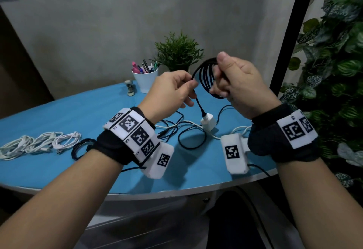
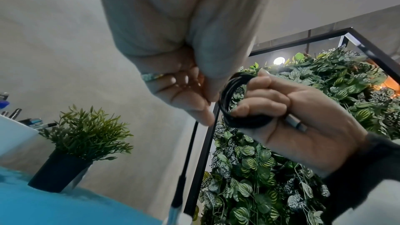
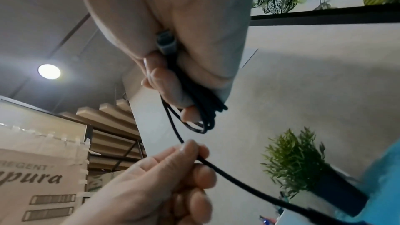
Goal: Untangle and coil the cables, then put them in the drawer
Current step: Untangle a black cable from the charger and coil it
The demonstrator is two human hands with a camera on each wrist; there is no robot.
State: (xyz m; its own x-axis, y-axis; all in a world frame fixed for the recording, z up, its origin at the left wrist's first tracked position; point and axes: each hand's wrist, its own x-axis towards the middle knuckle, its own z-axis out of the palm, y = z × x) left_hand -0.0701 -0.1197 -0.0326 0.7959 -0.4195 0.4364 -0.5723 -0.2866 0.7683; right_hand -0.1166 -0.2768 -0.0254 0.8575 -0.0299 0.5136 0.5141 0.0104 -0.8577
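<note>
A: Item: black cable (image 1: 206, 76), held over the table (image 1: 59, 115). Right hand (image 1: 235, 83) grips the coil; left hand (image 1: 172, 89) pinches the tail.

B: Advice: unplug the adapter (image 1: 208, 123), match loop size.

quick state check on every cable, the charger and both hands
black cable: partly coiled, loops in the air, tail hanging to the charger
right hand: grips the coil
left hand: pinches the cable's straight tail
white charger: on the table, black cable plugged in
white cables: bundled, lying on the blue table
other black and white cables: loose, tangled on the table
</note>
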